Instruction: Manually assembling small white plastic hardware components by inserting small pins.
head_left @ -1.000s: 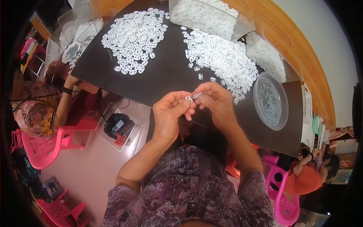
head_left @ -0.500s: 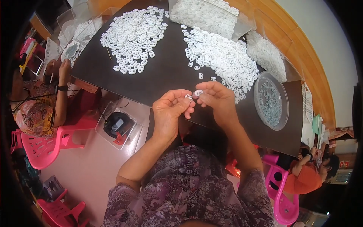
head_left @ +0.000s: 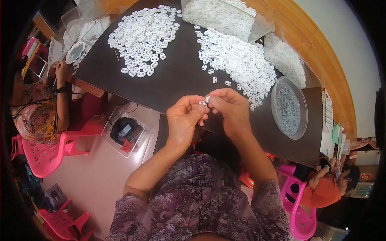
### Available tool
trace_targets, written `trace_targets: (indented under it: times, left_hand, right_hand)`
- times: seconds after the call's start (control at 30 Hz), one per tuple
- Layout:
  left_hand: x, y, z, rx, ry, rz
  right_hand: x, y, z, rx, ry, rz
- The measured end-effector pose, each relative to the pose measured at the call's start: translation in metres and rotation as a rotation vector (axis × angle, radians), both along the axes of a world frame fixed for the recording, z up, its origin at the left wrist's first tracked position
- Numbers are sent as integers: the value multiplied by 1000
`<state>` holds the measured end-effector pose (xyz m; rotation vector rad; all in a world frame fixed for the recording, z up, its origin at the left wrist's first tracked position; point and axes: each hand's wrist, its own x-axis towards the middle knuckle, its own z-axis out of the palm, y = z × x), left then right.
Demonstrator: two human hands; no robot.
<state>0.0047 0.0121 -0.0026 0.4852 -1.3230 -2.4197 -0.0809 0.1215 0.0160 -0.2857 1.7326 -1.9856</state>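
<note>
Close together over the table's near edge, my two hands meet fingertip to fingertip. Pinched in my left hand [head_left: 184, 116] is a small white plastic piece with two holes [head_left: 202, 103]. My right hand [head_left: 232, 107] grips a white oval plastic piece [head_left: 208, 99], partly covered by its fingers. The two pieces touch or nearly touch; I cannot tell whether they are joined. Beyond my hands lie a heap of white oval two-holed pieces [head_left: 142, 36] at the left and a heap of smaller white two-holed pieces [head_left: 237, 56] at the right.
A round clear dish [head_left: 304, 120] of small grey metal parts stands on the dark table [head_left: 173, 80] at the right. Clear bins [head_left: 263, 28] of white pieces line the back. One person [head_left: 44, 104] works at the left; another [head_left: 325, 186] sits at the right.
My right hand has shifted slightly left, and its oval piece has turned and come against or very near the piece in my left hand.
</note>
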Motion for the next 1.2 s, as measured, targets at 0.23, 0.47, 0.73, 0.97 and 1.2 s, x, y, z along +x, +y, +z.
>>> trace_targets:
  times: [0.23,0.47,0.73,0.97,1.2]
  left_hand:
    - [1,-5,-2,9,13,9]
    - [3,-6,-1,-9,-27,30]
    - [2,-4,-1,-45,-47,70]
    - [2,-2,-3,-54,-30,95]
    - [3,1,1,-57,-48,118]
  right_hand:
    - [-2,-2,5,17,-57,19]
    - [-2,-6,2,-60,-137,-88]
    - [5,-10,2,-44,-69,-113]
    - [15,-15,-2,-20,59,-143]
    - [24,-16,1,-1,200,-124]
